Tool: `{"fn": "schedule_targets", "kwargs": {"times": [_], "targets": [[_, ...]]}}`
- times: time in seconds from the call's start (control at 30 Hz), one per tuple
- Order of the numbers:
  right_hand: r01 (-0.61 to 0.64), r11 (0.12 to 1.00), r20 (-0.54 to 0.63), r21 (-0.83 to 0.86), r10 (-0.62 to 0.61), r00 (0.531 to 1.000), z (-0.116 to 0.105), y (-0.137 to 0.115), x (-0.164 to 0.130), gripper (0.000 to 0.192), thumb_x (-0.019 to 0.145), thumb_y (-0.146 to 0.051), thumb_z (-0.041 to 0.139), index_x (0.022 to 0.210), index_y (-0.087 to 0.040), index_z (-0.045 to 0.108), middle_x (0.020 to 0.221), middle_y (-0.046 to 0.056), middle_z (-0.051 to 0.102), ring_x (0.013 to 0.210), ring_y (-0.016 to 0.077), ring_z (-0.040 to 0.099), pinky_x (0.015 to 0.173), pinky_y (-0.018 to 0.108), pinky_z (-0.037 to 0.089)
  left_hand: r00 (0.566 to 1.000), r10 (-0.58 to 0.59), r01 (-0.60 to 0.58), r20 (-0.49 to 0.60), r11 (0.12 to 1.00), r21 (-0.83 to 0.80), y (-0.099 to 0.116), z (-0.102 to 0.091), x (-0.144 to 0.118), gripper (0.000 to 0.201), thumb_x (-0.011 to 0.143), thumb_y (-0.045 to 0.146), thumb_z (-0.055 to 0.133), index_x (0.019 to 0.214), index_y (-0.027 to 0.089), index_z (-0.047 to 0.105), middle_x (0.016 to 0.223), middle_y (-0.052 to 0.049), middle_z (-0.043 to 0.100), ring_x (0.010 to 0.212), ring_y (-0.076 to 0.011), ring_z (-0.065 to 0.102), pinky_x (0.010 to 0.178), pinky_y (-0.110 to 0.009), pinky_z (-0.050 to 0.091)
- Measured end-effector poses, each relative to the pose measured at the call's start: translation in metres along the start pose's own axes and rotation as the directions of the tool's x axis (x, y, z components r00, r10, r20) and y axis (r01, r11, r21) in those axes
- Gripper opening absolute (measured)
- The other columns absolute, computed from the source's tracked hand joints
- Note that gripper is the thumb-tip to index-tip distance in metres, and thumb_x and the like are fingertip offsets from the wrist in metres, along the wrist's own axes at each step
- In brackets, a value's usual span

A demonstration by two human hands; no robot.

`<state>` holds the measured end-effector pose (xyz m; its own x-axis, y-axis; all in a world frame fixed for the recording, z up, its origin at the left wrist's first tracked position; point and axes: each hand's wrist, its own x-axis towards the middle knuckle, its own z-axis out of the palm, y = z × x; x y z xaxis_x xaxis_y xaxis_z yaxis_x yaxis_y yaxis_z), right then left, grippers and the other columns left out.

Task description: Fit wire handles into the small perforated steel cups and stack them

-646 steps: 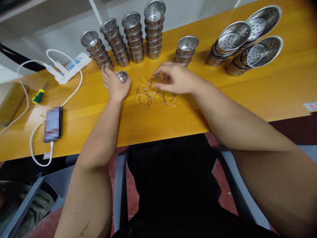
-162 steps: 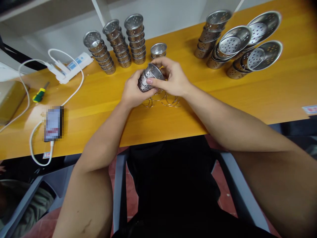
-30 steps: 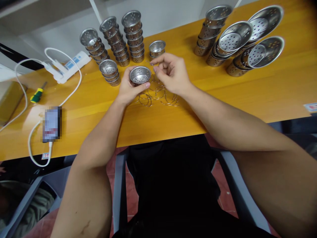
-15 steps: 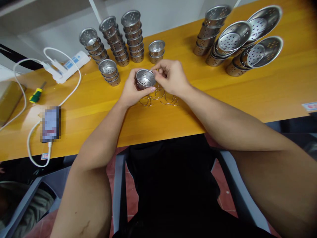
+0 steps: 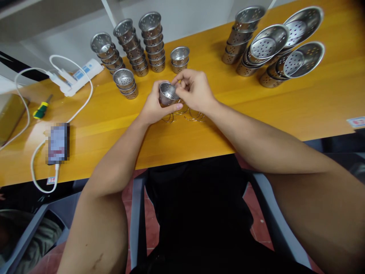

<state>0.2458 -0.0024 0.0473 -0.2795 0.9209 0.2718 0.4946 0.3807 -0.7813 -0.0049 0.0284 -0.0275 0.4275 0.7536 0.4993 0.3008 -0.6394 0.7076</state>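
A small perforated metal cup (image 5: 168, 93) is gripped in my left hand (image 5: 155, 104), its mouth tipped up toward me and the thumb along its near side. At the cup's right rim, my right hand (image 5: 196, 89) has its thumb and forefinger pinched; whether they grip the rim or something thin is hidden. Several thin wire rings (image 5: 195, 115) lie on the table just below and behind my hands. Just beyond the right hand stands a short stack of similar cups (image 5: 180, 60).
Stacked perforated cups (image 5: 152, 42) stand at the back left, with wider ones (image 5: 269, 45) at the back right. To the left are a power strip (image 5: 82, 76) with white cables, a screwdriver (image 5: 41, 110) and a phone (image 5: 58, 144) on the yellow table (image 5: 114, 152).
The cup has turned and tilted slightly in my left hand, showing more of its outer side. My right fingers have shifted a little at its rim.
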Motion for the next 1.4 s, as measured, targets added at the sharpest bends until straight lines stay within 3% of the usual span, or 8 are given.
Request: {"fn": "schedule_targets", "kwargs": {"times": [0.17,0.3,0.4,0.6,0.87,1.1,1.4], "targets": [[0.131,0.942,-0.067,0.309,-0.116,0.991,0.007,0.017,0.010,0.040,0.114,-0.064,0.101,0.110,-0.027,0.085,0.086,0.005,0.072,0.084,0.0267,0.073,0.079,0.041,0.075,0.999,-0.012,0.012,-0.034,1.000,0.005,-0.002,-0.001,0.001,0.113,0.089,0.109,0.097,0.161,0.028,0.067,0.147,-0.011,0.082,0.146,-0.0382,0.085,0.139,-0.061,0.067],[0.089,0.865,0.127,0.494,-0.173,0.977,-0.009,0.014,0.009,0.057,0.104,-0.076,0.112,0.107,-0.027,0.084,0.081,0.001,0.072,0.070,0.0205,0.066,0.059,0.033,0.062,0.996,-0.054,0.051,-0.065,0.998,-0.036,-0.005,-0.007,0.002,0.100,0.098,0.110,0.087,0.151,0.026,0.076,0.133,-0.010,0.082,0.138,-0.0373,0.086,0.135,-0.064,0.069],[0.055,0.830,0.213,0.555,-0.206,0.955,-0.018,0.011,0.008,0.072,0.091,-0.085,0.121,0.105,-0.028,0.080,0.078,-0.001,0.071,0.065,0.0183,0.062,0.053,0.030,0.055,0.997,-0.065,0.062,-0.048,0.996,-0.056,-0.010,-0.010,0.002,0.099,0.099,0.112,0.084,0.149,0.026,0.077,0.131,-0.010,0.082,0.136,-0.0370,0.087,0.132,-0.066,0.072],[0.054,0.808,0.170,0.587,-0.188,0.967,-0.008,0.014,0.011,0.085,0.084,-0.096,0.120,0.099,-0.029,0.071,0.071,-0.003,0.063,0.059,0.0175,0.056,0.049,0.031,0.049,0.999,0.030,-0.031,-0.022,0.998,-0.050,-0.018,-0.007,0.002,0.117,0.086,0.109,0.101,0.162,0.027,0.067,0.147,-0.012,0.084,0.137,-0.0361,0.090,0.133,-0.062,0.073],[0.103,0.801,0.083,0.590,-0.186,0.979,0.004,0.022,0.014,0.087,0.088,-0.099,0.116,0.101,-0.029,0.067,0.075,-0.003,0.063,0.058,0.0160,0.057,0.047,0.031,0.051,0.999,0.052,-0.051,-0.017,0.998,0.031,-0.014,-0.005,0.002,0.111,0.094,0.107,0.094,0.165,0.027,0.065,0.152,-0.013,0.081,0.152,-0.0404,0.085,0.145,-0.065,0.064],[0.112,0.797,0.045,0.593,-0.172,0.984,0.006,0.022,0.014,0.087,0.081,-0.097,0.121,0.097,-0.028,0.071,0.080,0.002,0.070,0.075,0.0230,0.073,0.058,0.033,0.065,0.996,0.086,-0.083,-0.028,0.994,0.076,-0.007,-0.006,0.003,0.107,0.098,0.107,0.091,0.163,0.026,0.066,0.149,-0.013,0.083,0.142,-0.0372,0.088,0.143,-0.064,0.067],[0.092,0.833,0.043,0.546,-0.137,0.990,0.004,0.012,0.013,0.088,0.080,-0.096,0.122,0.093,-0.028,0.068,0.077,0.001,0.067,0.075,0.0217,0.070,0.056,0.031,0.062,0.999,0.043,-0.041,-0.020,0.996,0.075,-0.004,-0.006,0.004,0.108,0.097,0.109,0.089,0.161,0.026,0.067,0.148,-0.013,0.083,0.146,-0.0383,0.086,0.145,-0.066,0.065]]}}
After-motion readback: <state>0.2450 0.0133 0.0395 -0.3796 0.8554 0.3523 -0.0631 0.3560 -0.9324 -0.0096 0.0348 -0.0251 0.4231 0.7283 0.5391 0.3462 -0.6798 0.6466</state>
